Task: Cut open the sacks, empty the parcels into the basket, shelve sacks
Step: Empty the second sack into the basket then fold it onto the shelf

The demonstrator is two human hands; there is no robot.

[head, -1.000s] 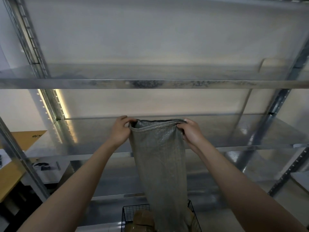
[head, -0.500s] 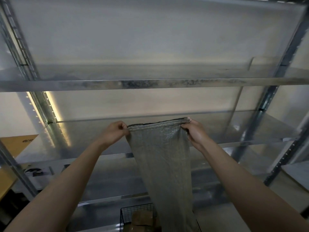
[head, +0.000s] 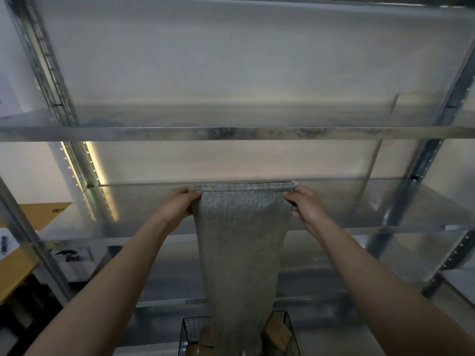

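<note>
Storeroom or small parcel warehouse. Galvanized steel shelving rack (head: 231, 133) fills the view, with slotted uprights (head: 38, 60), bare metal shelves and an LED strip (head: 100, 186) down one post. Wire basket (head: 185, 335) of brown parcels (head: 279, 332) below. Tan wooden surface (head: 12, 276) at left edge, possibly a packing desk; blurry.

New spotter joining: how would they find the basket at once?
Face the tall galvanised steel shelving rack, then follow the hanging grey woven sack down to the picture's bottom edge. There stands the black wire-mesh basket, the only dark open grid in view, with brown cardboard parcels inside.
</note>
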